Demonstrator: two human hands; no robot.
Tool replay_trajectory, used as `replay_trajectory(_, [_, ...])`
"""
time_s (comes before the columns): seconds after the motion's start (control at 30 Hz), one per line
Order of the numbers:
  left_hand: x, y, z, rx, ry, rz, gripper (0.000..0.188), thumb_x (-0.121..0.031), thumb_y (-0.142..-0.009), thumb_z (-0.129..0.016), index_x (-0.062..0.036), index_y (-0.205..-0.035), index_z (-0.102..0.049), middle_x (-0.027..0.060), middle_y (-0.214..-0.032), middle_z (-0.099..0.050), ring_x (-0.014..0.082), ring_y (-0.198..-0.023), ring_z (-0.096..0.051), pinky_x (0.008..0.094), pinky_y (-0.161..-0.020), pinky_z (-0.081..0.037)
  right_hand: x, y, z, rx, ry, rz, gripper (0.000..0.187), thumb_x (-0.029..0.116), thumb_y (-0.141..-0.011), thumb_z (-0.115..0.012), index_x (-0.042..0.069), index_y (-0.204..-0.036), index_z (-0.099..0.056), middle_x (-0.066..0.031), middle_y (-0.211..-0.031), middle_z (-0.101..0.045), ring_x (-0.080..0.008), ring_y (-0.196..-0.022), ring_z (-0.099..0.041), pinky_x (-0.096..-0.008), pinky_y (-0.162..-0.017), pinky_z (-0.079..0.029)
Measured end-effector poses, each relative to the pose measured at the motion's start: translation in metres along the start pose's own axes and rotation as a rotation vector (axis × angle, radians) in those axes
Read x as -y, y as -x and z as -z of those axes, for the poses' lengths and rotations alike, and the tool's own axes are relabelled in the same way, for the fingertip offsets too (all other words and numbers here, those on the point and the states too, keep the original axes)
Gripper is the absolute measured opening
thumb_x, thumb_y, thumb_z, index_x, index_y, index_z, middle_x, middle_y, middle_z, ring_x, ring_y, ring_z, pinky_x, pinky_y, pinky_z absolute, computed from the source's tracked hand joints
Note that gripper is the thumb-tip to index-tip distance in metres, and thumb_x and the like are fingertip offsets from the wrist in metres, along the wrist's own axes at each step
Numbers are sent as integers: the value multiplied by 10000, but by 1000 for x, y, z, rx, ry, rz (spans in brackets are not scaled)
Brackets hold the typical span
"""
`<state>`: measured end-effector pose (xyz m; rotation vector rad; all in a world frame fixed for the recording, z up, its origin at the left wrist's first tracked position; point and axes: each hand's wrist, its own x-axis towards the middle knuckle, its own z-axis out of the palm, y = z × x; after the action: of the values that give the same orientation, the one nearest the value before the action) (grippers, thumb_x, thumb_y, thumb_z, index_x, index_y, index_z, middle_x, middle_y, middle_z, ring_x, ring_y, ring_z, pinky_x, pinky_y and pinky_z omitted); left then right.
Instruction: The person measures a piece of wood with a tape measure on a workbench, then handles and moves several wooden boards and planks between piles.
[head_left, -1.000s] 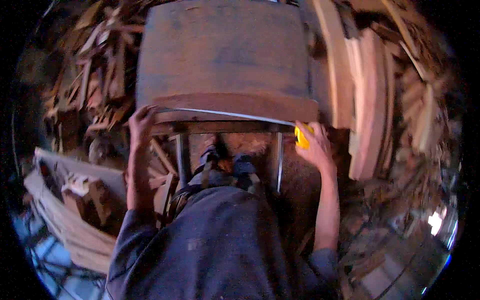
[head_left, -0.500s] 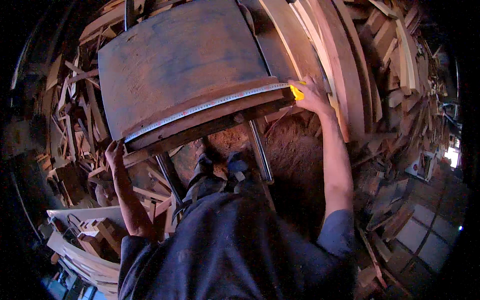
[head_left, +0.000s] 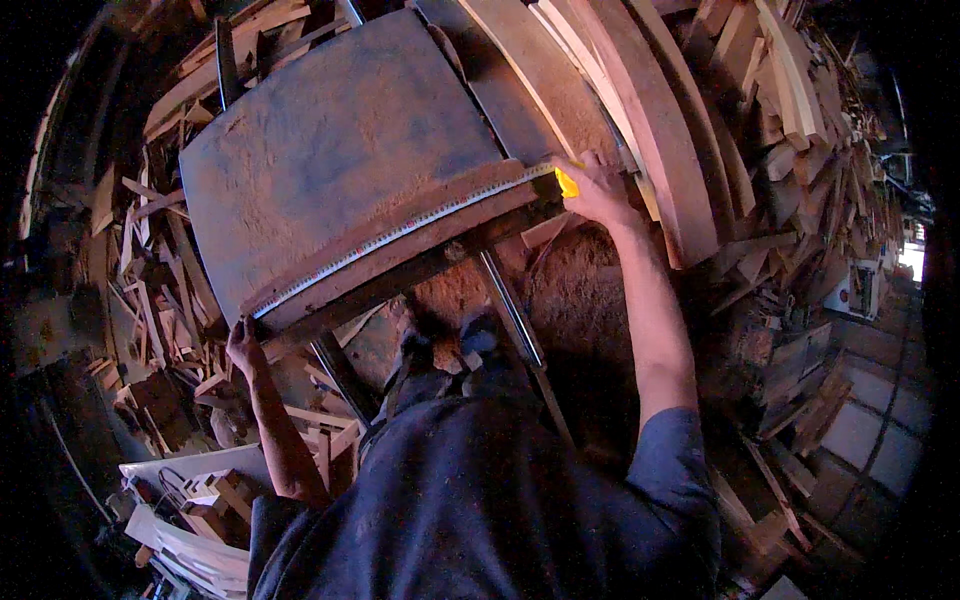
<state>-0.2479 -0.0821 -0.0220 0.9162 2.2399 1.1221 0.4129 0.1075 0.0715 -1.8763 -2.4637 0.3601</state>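
A tape measure's pale blade [head_left: 400, 236] stretches along the near edge of a flat, sawdust-covered table top [head_left: 340, 130]. Beneath the blade, a dark wooden strip [head_left: 410, 258] runs along that edge. At the strip's right end, my right hand [head_left: 600, 193] is closed around the yellow tape measure case [head_left: 567, 182]. My left hand [head_left: 243, 346] pinches the blade's free end at the table's near left corner. The blade looks taut and lies nearly straight between both hands.
Long planks [head_left: 650, 110] lie to the right of the table, with stacked boards [head_left: 790, 80] beyond. Scrap wood [head_left: 160, 290] is heaped on the left. Metal rails [head_left: 512, 305] reach toward me under the table, above sawdust. Wood blocks [head_left: 220, 500] sit at lower left.
The whole view has turned slightly, so the table and hands appear shifted left. Both hands keep the blade stretched along the same edge.
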Motion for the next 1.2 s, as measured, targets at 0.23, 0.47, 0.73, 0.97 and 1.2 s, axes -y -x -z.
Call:
replay_trajectory(0.23, [28, -4, 3, -115, 281, -48, 228, -168, -887, -708, 37, -980, -680, 36, -874, -671, 111, -721, -575, 271, -640, -462, 33, 21, 9, 102, -130, 7, 673, 133, -671, -731, 188, -1321, -565, -168, -1105, -512, -365, -1069, -533, -435, -902, -464])
replay_trajectory(0.47, [-71, 14, 10, 104, 487, 71, 246, -172, -911, -656, -13, -1097, -664, 38, -1020, -660, 130, -912, -602, 260, -760, -481, 137, 83, -21, 458, -432, 281, 798, 288, -644, -794, 122, -1373, -514, -154, -1106, -556, -324, -1039, -560, -413, -886, -468])
replay_trajectory(0.73, [-145, 126, -84, 680, 614, 301, 599, -301, -913, -664, 66, -1341, -460, 103, -1276, -598, 186, -1202, -529, 314, -1016, -419, 333, 56, -32, 313, -886, 160, 773, 335, -718, -781, 1, -1343, -471, -201, -1132, -617, -354, -1025, -616, -402, -875, -504])
replay_trajectory(0.97, [-116, 114, -64, 667, 1127, 734, 415, -214, -878, -655, -61, -1237, -514, 88, -1043, -649, 221, -937, -649, 352, -845, -537, 349, 28, -31, 314, -807, 183, 470, 247, -829, -732, 12, -1212, -597, -169, -1161, -653, -308, -1040, -644, -383, -893, -503])
replay_trajectory(1.2, [-114, -13, -8, 232, 1085, 396, 284, -107, -838, -650, -35, -1082, -523, 78, -958, -606, 190, -811, -634, 331, -723, -555, 330, -27, -54, 170, -91, 350, 822, 178, -699, -811, 38, -1402, -408, -180, -1463, -386, -359, -1364, -343, -446, -1112, -324])
